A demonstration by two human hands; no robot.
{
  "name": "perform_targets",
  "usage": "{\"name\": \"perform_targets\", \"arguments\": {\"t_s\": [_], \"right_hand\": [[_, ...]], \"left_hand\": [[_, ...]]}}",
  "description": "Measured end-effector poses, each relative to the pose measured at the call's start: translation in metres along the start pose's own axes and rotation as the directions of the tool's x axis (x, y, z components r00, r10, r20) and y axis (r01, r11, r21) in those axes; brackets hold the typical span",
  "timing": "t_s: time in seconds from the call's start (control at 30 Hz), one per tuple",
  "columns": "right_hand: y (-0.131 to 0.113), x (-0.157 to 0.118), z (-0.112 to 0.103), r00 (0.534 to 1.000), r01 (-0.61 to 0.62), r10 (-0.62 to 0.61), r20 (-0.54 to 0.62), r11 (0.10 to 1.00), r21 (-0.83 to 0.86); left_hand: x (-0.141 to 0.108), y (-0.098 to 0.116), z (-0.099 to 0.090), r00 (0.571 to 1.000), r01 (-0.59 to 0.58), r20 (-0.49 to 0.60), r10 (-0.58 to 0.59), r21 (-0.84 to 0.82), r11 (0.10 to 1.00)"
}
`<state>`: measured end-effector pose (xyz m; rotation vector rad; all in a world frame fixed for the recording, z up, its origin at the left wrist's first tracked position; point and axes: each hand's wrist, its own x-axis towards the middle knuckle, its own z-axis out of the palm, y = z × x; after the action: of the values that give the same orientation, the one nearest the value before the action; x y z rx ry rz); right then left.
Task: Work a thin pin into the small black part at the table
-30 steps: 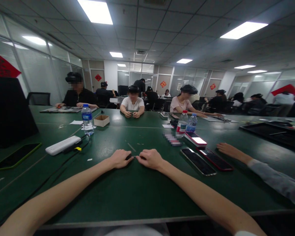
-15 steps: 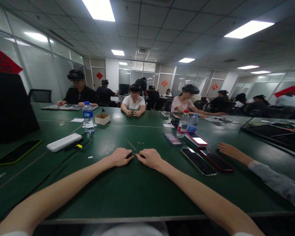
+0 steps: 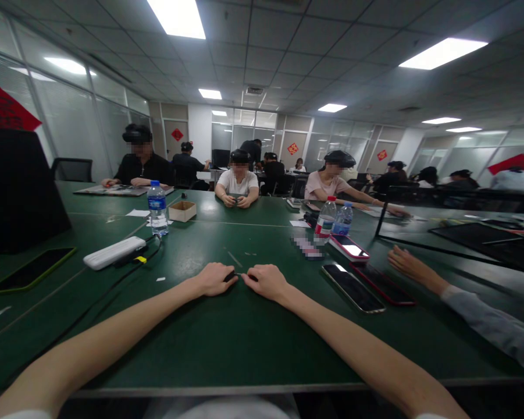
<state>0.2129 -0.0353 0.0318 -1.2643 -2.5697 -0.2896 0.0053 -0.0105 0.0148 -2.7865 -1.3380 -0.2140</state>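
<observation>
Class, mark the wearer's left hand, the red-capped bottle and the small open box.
Left hand (image 3: 216, 279): head view, back of the hand.
Red-capped bottle (image 3: 325, 224): head view, its label.
Small open box (image 3: 183, 215): head view, front wall.

L hand (image 3: 213, 279) & R hand (image 3: 267, 280) side by side on table (image 3: 227, 349), nr ctr; obj (image 3: 230, 276) in L hand, on side facing R hand. To L: oblong device (image 3: 114, 253) w/ cable (image 3: 107, 295) running to table's near L; phone (image 3: 31, 270) farther L, panel (image 3: 21, 192) behind it. Bottle (image 3: 157, 210) behind device, open box (image 3: 182, 212) just R of bottle. To R: 2 phones (image 3: 353, 288) side by side, 3rd phone (image 3: 349, 247) behind, 2 bottles (image 3: 325, 220) past that. Co-worker's hand (image 3: 412, 267) R of phones, frame (image 3: 380, 220) behind it. 3 seated ppl (image 3: 239, 185) across table.
</observation>
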Motion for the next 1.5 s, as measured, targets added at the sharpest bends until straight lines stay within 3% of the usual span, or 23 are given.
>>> {"name": "perform_targets", "arguments": {"t_s": [1.5], "right_hand": [[-0.0027,-0.0023,-0.0009,0.998,0.004,-0.002,-0.055,0.999,0.035]], "left_hand": [[-0.0007,-0.0005,0.001,1.0,-0.025,-0.017,0.026,0.036,0.999]]}}
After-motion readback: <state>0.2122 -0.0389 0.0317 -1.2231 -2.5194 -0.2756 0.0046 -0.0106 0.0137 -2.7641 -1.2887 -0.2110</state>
